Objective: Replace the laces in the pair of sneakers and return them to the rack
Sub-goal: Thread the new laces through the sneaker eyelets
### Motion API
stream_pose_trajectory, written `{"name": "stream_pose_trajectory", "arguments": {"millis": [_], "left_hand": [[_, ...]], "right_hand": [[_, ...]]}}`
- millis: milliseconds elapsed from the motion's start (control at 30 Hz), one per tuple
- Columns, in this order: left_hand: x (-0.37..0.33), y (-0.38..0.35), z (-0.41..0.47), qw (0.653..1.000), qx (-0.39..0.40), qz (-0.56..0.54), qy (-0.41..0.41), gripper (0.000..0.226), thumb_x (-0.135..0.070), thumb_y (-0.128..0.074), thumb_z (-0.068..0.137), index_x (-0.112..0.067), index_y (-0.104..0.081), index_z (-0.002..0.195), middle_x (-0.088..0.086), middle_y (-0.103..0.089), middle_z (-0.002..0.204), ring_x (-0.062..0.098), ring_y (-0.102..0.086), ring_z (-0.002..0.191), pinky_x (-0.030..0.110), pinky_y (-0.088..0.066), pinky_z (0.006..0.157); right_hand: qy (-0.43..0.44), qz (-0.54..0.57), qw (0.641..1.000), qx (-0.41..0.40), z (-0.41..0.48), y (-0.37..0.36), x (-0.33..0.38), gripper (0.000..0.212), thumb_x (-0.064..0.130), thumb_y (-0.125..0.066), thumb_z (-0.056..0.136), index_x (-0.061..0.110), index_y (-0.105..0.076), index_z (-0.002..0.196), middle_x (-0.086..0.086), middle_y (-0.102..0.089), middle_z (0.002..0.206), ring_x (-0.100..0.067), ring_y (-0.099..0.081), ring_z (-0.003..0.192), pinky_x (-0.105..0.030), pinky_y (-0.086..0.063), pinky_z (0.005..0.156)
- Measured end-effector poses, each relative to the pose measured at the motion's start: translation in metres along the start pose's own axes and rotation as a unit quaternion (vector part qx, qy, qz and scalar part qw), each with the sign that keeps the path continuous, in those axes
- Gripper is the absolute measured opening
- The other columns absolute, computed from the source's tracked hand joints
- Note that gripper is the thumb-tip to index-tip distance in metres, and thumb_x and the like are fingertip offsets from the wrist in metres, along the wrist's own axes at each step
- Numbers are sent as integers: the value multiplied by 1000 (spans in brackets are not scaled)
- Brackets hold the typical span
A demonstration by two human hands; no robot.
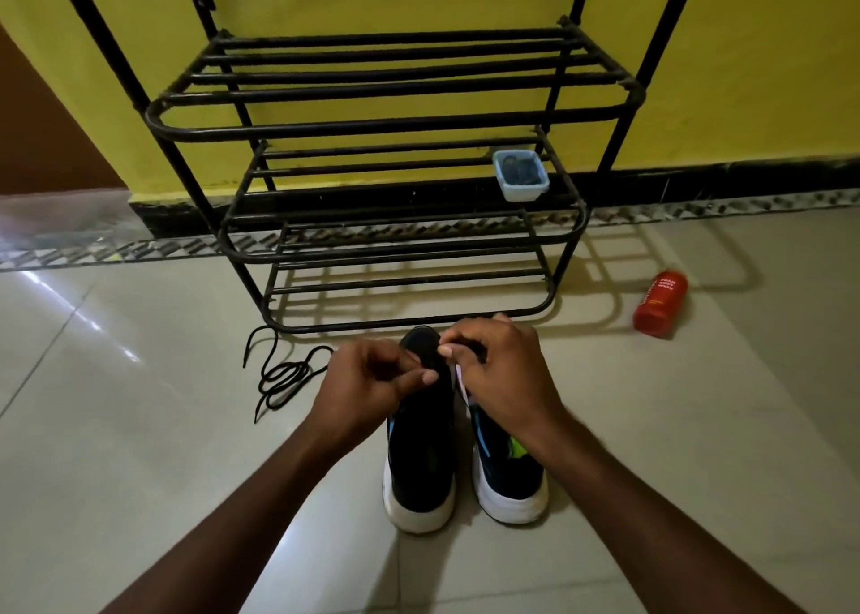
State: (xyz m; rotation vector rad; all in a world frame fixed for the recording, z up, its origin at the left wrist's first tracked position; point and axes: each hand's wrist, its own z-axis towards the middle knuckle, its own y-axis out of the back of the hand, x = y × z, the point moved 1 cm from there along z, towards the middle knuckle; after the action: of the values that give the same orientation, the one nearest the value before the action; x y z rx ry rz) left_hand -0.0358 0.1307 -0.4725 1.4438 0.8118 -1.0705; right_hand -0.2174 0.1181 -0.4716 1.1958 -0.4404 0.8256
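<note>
At the far left a loose black lace [279,376] lies in a tangle on the pale tiled floor [139,474], near the foot of the black metal rack [372,127], which stands against the yellow wall. Just right of the lace, the person's left hand [372,381] is over the front of the left sneaker [421,474], fingers curled in and the thumb stretched toward the toe; whether it grips anything cannot be told, as the spot is too dark. The left sneaker, black with a white sole, stands on the floor directly before the rack's lowest shelf, heel toward the camera. The right hand [493,371] reaches across with thumb and forefinger pinched together above the same toe; what they pinch does not show. The right sneaker [509,483] stands just beside its mate, its front hidden under that hand. Further right, a small blue container [520,173] sits on the rack's middle shelf, and a red bottle [661,304] lies on the floor, well apart from the shoes
</note>
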Motion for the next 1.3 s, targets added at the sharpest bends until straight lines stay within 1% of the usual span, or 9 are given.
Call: {"name": "stream_pose_trajectory", "arguments": {"millis": [200,433,567,733,833,933,1000,1200,1300], "left_hand": [[10,-8,3,985,-88,147,-2,25,-15,-88,75,-23,-65,78,-6,-70,74,1,-67,64,15,-48,55],[19,-5,7,995,-82,49,42,23,-12,-91,70,-13,-68,68,0,-74,75,12,-72,79,31,-58,74],[20,0,7,996,-73,-12,44,24,-8,-91,68,-6,-67,69,6,-72,73,16,-72,73,27,-55,67],[26,2,5,996,-90,-26,8,11,-3,-75,87,-14,-75,84,2,-66,84,15,-67,71,31,-55,62],[34,5,1,988,-95,120,-7,8,-15,-71,93,-15,-77,88,-8,-56,82,0,-57,74,13,-41,62],[40,14,-4,975,-100,199,11,22,-41,-81,82,-19,-76,80,-15,-56,71,-1,-56,74,14,-35,58],[44,17,-7,973,-114,200,37,24,-47,-84,75,-24,-78,72,-10,-54,67,4,-54,67,21,-36,58],[70,21,-17,978,-136,76,141,22,-20,-85,79,-15,-75,60,6,-69,62,22,-68,67,34,-51,68],[79,20,-24,974,-144,55,165,23,-17,-83,82,-8,-73,63,9,-68,58,22,-63,53,31,-49,58]], "right_hand": [[37,-15,999,24,-3,-4,-8,14,15,-67,89,23,-78,94,11,-74,87,-17,-52,82,-39,-48,70],[15,-12,1000,2,-3,-5,-14,15,14,-67,85,22,-78,90,9,-74,85,-17,-63,86,-43,-54,78],[-4,-10,1000,12,-7,-9,-15,16,5,-65,87,18,-75,87,5,-71,81,-11,-64,78,-31,-54,74],[-96,-16,995,21,-12,-19,-20,15,4,-54,86,16,-59,78,-1,-63,76,-21,-63,73,-39,-53,69],[-136,-7,990,22,-15,-19,-19,14,9,-64,86,15,-63,74,3,-66,72,-16,-64,72,-28,-49,66],[-156,11,988,17,-15,-17,-25,30,35,-83,78,17,-64,63,5,-65,59,-12,-65,59,-28,-50,60],[-170,21,985,11,-16,-13,-30,38,36,-87,73,16,-59,56,4,-60,52,-10,-61,51,-28,-49,58],[-219,-24,975,13,-26,3,-49,38,18,-87,70,7,-56,53,-1,-56,51,-10,-55,50,-24,-39,52],[-226,-56,971,48,-31,8,-53,42,20,-88,71,6,-53,52,0,-52,49,-11,-51,48,-22,-37,49]]}}
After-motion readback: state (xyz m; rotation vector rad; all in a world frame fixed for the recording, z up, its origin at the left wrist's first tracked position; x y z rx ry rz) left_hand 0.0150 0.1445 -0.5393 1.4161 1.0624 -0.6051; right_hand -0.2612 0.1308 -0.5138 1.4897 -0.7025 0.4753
